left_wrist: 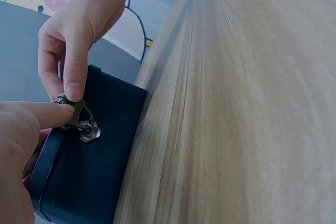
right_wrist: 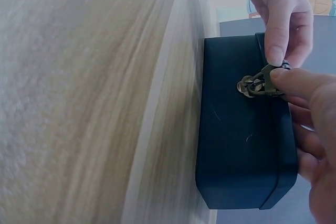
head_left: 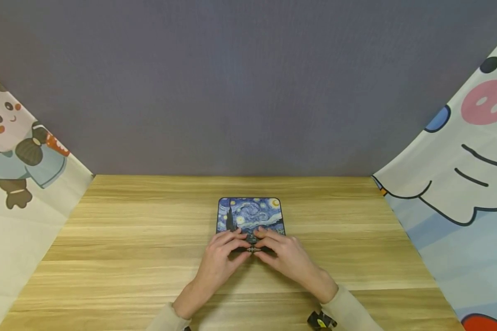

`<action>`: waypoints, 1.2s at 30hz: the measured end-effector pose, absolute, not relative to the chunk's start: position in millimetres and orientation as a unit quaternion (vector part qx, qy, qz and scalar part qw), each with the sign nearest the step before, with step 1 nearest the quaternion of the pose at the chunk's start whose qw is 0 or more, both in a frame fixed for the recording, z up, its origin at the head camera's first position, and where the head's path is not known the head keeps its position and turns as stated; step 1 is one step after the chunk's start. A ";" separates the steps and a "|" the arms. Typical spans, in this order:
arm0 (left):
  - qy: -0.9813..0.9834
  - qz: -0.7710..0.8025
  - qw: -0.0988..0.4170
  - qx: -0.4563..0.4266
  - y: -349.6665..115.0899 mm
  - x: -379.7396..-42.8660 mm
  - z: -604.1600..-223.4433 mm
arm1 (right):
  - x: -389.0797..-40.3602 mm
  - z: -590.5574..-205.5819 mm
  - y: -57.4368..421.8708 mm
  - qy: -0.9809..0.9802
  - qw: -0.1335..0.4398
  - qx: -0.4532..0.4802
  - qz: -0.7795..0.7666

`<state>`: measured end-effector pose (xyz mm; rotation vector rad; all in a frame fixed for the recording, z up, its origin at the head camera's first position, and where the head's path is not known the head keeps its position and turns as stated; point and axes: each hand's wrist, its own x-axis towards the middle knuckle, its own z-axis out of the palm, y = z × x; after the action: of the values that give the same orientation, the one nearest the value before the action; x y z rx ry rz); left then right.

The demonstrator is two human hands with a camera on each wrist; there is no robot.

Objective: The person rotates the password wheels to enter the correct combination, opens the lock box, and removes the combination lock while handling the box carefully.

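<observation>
A dark box (right_wrist: 236,140) with a starry-night painting on its lid (head_left: 250,212) stands on the wooden table. From a metal latch (right_wrist: 244,86) on its front hangs a small bronze-coloured padlock (right_wrist: 268,81), whose shackle appears hooked through the latch; number-style dials show at its end. My left hand (head_left: 223,253) pinches one end of the padlock with thumb and fingers. Opposite it, my right hand (head_left: 283,253) pinches the other end, thumb on the lock body. Some fingertips of both hands rest on the lid's front edge. The dial digits are too small to read.
The wooden table (head_left: 128,239) reaches back to a grey panel (head_left: 248,92). Cartoon-printed cloths hang at the left (head_left: 29,193) and right (head_left: 451,193). Near the right sleeve lies a small black-and-yellow item (head_left: 320,320), partly out of frame.
</observation>
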<state>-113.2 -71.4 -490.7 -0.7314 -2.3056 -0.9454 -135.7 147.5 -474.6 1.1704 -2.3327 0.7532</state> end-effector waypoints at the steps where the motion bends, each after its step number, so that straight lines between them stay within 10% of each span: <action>1: -0.855 -0.350 0.269 -0.272 -71.4 -113.2 -490.8 | -135.7 -474.6 147.6 -0.839 0.211 0.421 0.271; 36: -0.853 -0.352 0.271 -0.275 -71.4 -113.8 -491.8 | -136.6 -474.1 148.2 -0.835 0.218 0.424 0.275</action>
<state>-113.8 -71.4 -491.8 -0.7420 -2.2970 -0.9480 -136.6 148.2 -474.1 1.1751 -2.3118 0.7625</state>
